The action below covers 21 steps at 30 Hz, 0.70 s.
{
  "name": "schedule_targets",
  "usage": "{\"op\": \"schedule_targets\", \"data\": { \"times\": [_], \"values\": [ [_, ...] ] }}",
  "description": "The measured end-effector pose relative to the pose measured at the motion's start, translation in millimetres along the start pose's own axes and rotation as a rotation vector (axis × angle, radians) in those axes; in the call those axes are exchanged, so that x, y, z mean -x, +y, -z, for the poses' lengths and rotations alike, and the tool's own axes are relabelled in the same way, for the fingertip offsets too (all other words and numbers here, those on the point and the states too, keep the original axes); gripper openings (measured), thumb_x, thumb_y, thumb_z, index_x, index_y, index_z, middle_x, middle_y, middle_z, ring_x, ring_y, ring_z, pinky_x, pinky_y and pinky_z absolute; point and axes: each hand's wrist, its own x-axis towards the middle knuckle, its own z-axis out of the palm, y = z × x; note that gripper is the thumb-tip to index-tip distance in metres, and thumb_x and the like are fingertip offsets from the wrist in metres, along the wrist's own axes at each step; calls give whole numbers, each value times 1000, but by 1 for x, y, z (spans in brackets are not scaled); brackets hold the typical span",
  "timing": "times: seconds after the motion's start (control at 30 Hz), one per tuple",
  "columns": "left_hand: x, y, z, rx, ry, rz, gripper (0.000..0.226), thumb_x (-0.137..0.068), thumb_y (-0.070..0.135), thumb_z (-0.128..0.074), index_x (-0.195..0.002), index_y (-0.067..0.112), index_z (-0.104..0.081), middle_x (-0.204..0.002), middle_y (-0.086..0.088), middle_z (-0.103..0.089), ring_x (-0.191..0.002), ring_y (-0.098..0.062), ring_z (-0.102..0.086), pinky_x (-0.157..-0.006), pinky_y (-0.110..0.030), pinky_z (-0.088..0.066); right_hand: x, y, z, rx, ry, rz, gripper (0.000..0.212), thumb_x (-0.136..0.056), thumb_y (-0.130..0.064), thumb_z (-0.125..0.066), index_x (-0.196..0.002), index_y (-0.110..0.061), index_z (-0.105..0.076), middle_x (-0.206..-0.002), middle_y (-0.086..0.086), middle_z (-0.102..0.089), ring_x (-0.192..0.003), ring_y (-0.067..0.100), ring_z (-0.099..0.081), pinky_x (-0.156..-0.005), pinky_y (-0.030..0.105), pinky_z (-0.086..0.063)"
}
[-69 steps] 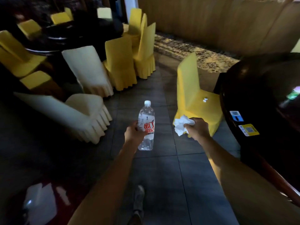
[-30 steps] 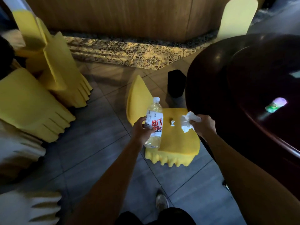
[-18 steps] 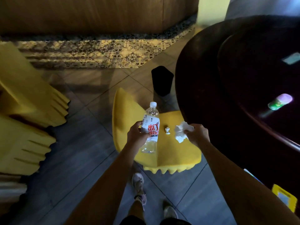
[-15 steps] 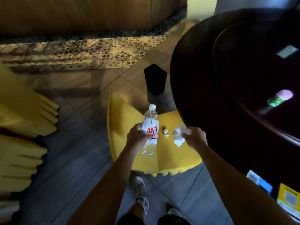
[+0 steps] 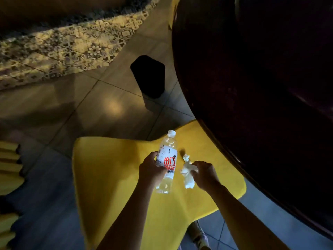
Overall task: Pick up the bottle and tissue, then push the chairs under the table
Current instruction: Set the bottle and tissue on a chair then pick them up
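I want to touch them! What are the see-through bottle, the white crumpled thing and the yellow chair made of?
The clear bottle with red lettering looks like thin glossy plastic. The white crumpled wad looks like soft tissue paper, creased and matte. The yellow chair cover seems matte fabric.

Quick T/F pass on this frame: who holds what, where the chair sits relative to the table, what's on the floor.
1. The left hand holds the bottle. True.
2. The bottle has no cap. False: a white cap is on it.
3. The right hand grips the tissue. True.
4. The yellow chair is fully under the table. False: most of its seat sticks out beyond the table's edge.
5. A dark bin stands on the floor beside the table. True.
6. The bottle's label is blue. False: it is white with red characters.
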Motion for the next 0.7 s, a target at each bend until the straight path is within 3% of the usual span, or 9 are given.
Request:
{"op": "schedule_targets", "data": {
  "times": [0.17, 0.27, 0.33, 0.4, 0.53, 0.63, 0.7],
  "values": [
    [-51, -23, -35, -15, -3, 38, 57, -79, 19, -79, -131, 23, -58, -125, 0, -70, -109, -18, -66, -75, -21, -46, -60, 17, -62, 27, -39, 63, 19, -85, -12, -72, -102, -6, -74, -135, 17, -59, -120, 32, -59, -92, 34, -49],
    [-71, -31, -54, -3, -18, 47, 57, -78, 21, -80, -130, 24, -58, -121, 0, -71, -102, -16, -66, -74, -22, -48, -84, 29, -92, 83, -65, 91, 22, -90, -14, -68, -110, -7, -71, -156, 16, -38, -140, 30, -40, -104, 35, -45],
    [-80, -33, -63, 56, -20, 72, 57, -77, 19, -81, -129, 24, -59, -117, 0, -71, -97, -15, -67, -77, -27, -54, -97, 36, -106, 116, -57, 94, 25, -91, -13, -67, -115, -9, -70, -158, 15, -33, -142, 31, -36, -106, 36, -46],
    [-88, -38, -71, 98, -24, 97, 57, -77, 18, -83, -129, 23, -60, -115, -1, -72, -94, -15, -68, -78, -30, -57, -108, 40, -114, 111, -34, 71, 31, -90, -11, -66, -120, -13, -68, -155, 13, -39, -136, 32, -43, -101, 37, -50],
    [-97, -60, -80, 135, -26, 155, 55, -76, 12, -83, -125, 21, -60, -111, -2, -73, -86, -11, -67, -63, -15, -50, -114, 43, -123, 5, 66, -8, 40, -91, -10, -63, -130, -16, -62, -134, 14, -56, -125, 32, -52, -89, 37, -49],
    [-97, -75, -82, 225, -31, 232, 57, -75, -5, -79, -124, 15, -58, -115, -10, -72, -89, -15, -66, -67, -24, -53, -111, 36, -122, 27, 77, -27, 30, -92, -13, -60, -120, -16, -68, -123, 14, -64, -117, 35, -58, -87, 39, -49],
    [-96, -78, -80, 265, -23, 243, 60, -74, -7, -79, -126, 11, -57, -116, -12, -71, -89, -17, -66, -67, -22, -52, -107, 29, -118, 49, 67, -8, 29, -88, -8, -58, -113, -16, -71, -114, 12, -68, -108, 35, -64, -83, 38, -52]
  ]
}}
